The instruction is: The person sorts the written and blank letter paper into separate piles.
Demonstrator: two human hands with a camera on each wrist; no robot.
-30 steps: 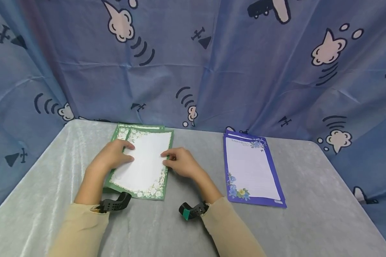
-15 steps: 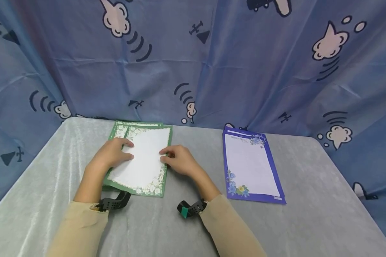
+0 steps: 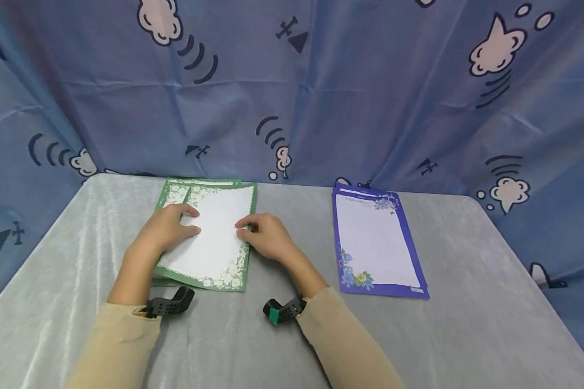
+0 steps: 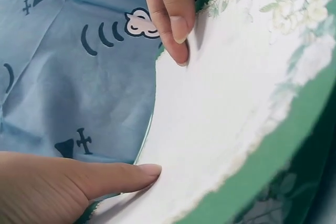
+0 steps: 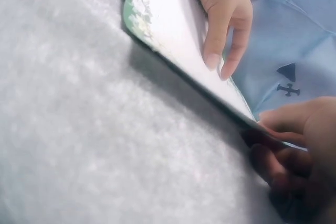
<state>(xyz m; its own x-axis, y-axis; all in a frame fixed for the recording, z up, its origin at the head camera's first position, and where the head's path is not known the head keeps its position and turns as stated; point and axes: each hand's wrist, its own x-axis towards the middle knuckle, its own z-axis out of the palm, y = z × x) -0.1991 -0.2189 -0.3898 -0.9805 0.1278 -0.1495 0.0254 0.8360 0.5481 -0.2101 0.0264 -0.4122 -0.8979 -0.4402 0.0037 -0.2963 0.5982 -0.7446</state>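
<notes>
A green-bordered paper sheet (image 3: 219,227) with white flowers lies on top of another green sheet (image 3: 199,182), which shows at its top and left. My left hand (image 3: 164,227) rests over its left side, thumb and forefinger spread on the white surface. At the right edge my right hand (image 3: 267,235) pinches the top sheet. In the right wrist view the right hand's fingers (image 5: 278,166) lie below the edge and others above; that side of the sheet (image 5: 178,30) slants up, with a shadow under it. The sheet (image 4: 226,77) looks bowed in the left wrist view.
To the right lie overlapping purple-bordered sheets (image 3: 377,243) with blue flowers. Grey velvety cloth (image 3: 467,324) covers the table. A blue patterned curtain (image 3: 350,81) hangs along the back and sides. A dark strap (image 3: 170,303) circles the left wrist, another strap (image 3: 284,310) the right.
The head view has shifted slightly, so everything sits a little higher and further left. My right fingertips reach slightly further in over the sheet's right edge; the left hand stays in place on it.
</notes>
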